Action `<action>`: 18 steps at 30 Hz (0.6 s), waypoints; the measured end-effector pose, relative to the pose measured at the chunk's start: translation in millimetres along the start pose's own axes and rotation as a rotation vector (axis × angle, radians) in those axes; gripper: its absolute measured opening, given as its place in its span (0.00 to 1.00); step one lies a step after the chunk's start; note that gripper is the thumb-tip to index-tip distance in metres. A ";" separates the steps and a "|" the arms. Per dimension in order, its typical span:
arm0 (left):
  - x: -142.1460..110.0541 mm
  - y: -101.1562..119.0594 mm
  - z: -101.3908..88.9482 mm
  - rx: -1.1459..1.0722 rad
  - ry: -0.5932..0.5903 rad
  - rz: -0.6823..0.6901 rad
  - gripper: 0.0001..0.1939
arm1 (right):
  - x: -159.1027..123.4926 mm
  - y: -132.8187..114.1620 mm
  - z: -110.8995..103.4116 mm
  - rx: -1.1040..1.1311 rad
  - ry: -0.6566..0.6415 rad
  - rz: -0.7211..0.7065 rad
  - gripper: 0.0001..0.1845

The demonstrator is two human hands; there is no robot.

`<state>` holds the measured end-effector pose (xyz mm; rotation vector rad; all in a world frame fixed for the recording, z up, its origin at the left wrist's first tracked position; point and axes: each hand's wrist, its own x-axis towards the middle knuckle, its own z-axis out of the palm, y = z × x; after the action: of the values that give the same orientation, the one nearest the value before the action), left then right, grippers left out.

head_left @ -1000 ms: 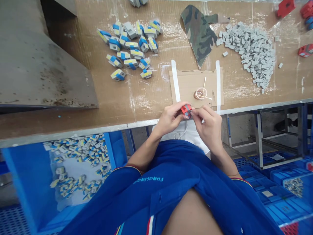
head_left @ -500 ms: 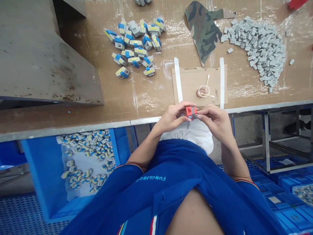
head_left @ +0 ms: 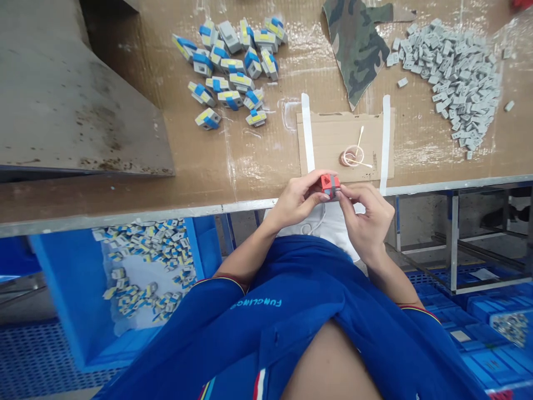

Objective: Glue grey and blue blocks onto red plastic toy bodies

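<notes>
My left hand (head_left: 297, 199) and my right hand (head_left: 364, 216) meet over the table's front edge, their fingertips pinching a small red-and-grey plastic block (head_left: 330, 185) from either side. Its underside is hidden by my fingers. Just beyond my hands lies a cardboard pad (head_left: 339, 130) held by white tape strips (head_left: 385, 144), with a coiled white cord (head_left: 353, 156) and a cotton swab on it. Blue, yellow and grey plastic parts (head_left: 227, 66) are heaped to the left of the pad. A mound of small grey pieces (head_left: 453, 83) lies to its right, past a camouflage cloth (head_left: 356, 44).
A grey metal sheet (head_left: 62, 94) slopes up at the left of the table. Below the table edge, a blue crate (head_left: 141, 272) lined with a plastic bag holds loose parts. A metal frame (head_left: 453, 239) and stacked blue crates (head_left: 491, 355) stand at the lower right.
The block stays pinched between both hands and has turned slightly in my fingers. The whole table scene has shifted up and to the right in view as my head moved.
</notes>
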<state>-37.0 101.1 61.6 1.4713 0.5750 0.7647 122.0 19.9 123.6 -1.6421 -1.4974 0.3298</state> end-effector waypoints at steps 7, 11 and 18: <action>-0.2 0.1 -3.1 -0.040 0.016 0.002 0.24 | -0.1 -2.6 10.8 -0.161 0.011 -0.130 0.08; 0.4 -0.5 -2.8 0.010 0.046 -0.008 0.27 | -0.3 -2.8 15.2 -0.221 0.008 -0.167 0.09; 0.1 1.4 -4.3 -0.105 0.011 -0.008 0.24 | -2.8 2.1 8.2 0.067 -0.038 0.021 0.07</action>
<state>-40.3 103.9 62.9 1.3687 0.5409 0.7855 117.1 20.9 116.3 -1.6075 -1.4830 0.4206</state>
